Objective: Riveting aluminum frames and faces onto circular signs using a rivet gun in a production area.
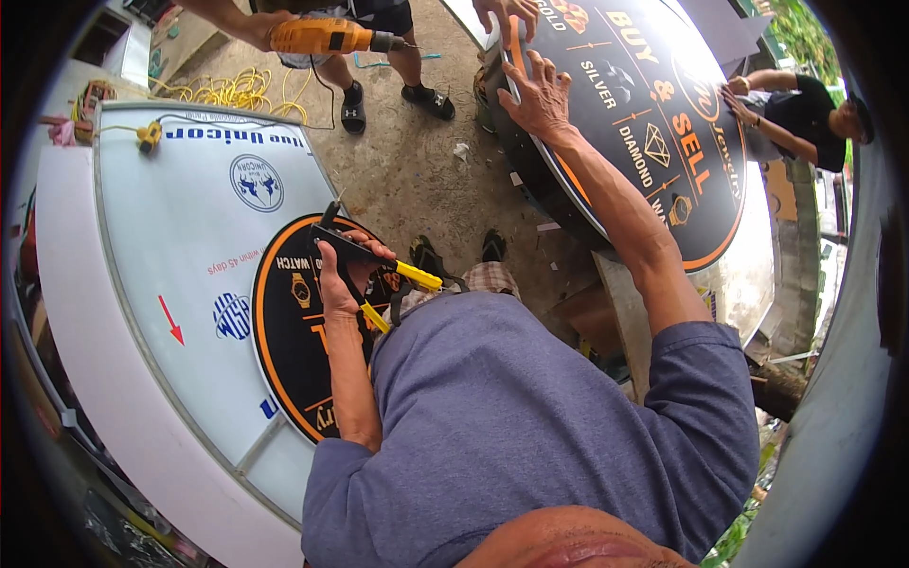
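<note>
My left hand (343, 275) is closed around a hand riveter (352, 250) with a black body and two spread yellow handles. A thin pin sticks up from its nose. Below the tool lies a round black sign (301, 327) with an orange border, partly hidden by my arm. At the right, my right hand (542, 99) rests with fingers apart on the rim of a larger round black sign (606, 123), which is thick-edged and tilted. A co-worker's hand (504, 13) touches the same rim just above mine.
At the top, a co-worker holds an orange power drill (327, 36). Another person (795, 114) touches the large sign's far right edge. White panels (180, 237) at the left carry a yellow cord connector (149, 137). Coiled yellow cord (232, 90) lies on the concrete floor (407, 170).
</note>
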`<state>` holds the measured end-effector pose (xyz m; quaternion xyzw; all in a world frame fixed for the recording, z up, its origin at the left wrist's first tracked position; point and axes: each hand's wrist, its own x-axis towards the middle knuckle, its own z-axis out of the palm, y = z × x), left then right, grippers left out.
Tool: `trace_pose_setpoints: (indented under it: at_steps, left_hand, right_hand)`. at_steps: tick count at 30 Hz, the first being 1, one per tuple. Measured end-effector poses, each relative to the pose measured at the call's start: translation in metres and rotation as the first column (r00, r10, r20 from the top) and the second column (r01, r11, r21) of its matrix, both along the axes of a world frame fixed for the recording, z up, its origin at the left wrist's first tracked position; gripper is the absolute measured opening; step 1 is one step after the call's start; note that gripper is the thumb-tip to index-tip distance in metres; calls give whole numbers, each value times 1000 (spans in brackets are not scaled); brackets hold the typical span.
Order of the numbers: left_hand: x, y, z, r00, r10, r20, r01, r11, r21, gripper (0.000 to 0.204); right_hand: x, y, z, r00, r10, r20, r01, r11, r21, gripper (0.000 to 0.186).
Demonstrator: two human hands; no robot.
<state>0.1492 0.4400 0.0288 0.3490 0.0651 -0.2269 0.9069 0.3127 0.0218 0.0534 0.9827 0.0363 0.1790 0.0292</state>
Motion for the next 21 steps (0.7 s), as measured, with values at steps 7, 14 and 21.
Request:
trace_pose_setpoints:
  at_steps: [7,14,21]
  left_hand:
    - [1,0,2,999,-38,31,38,999,-3,73]
    - [3,-2,3,1000,-26,2,26,1000,-16,73]
    - [7,-1,3,999,-52,15,52,998,-17,73]
  right_hand:
    - [-1,2,2,1000,-7,-1,7,999,37,58]
    - [-2,1,1,1000,-15,-13,15,1000,22,57]
    - [-2,0,-2,1000,-16,5,15,999,32,57]
